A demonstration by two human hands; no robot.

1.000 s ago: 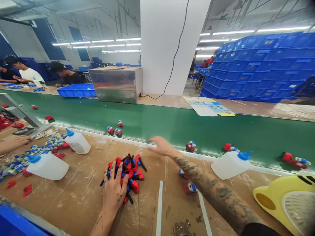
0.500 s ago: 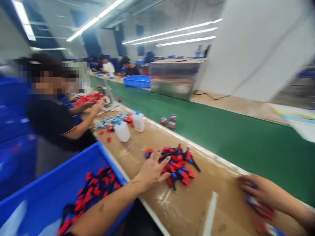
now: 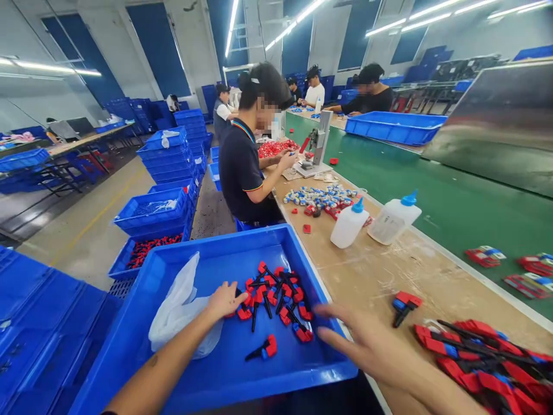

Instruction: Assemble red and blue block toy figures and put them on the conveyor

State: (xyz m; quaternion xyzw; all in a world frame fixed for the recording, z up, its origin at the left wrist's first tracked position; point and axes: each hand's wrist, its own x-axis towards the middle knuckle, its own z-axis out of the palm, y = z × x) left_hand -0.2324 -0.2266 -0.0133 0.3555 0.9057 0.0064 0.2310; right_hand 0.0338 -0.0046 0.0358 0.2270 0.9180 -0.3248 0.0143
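A large blue bin holds a loose pile of small red, blue and black plastic parts. My left hand reaches into it at the pile's left edge, fingers stretched towards the parts, with nothing plainly held. A crumpled clear plastic bag lies beside that wrist in the bin. Over the bin's right rim is my right hand, slightly blurred, thumb and fingers apart and holding nothing. Right of it on the brown tabletop sits a heap of similar parts, with a single part lying apart.
Two white bottles with blue caps stand on the table. Beyond them a co-worker sits by a small press. A green belt runs along the right, bearing several red-and-white pieces. Blue crates are stacked left.
The view has swung left. My left hand has gone from the heap on the table into the bin. My right hand has left the red-and-white pieces at right and come to the bin's rim.
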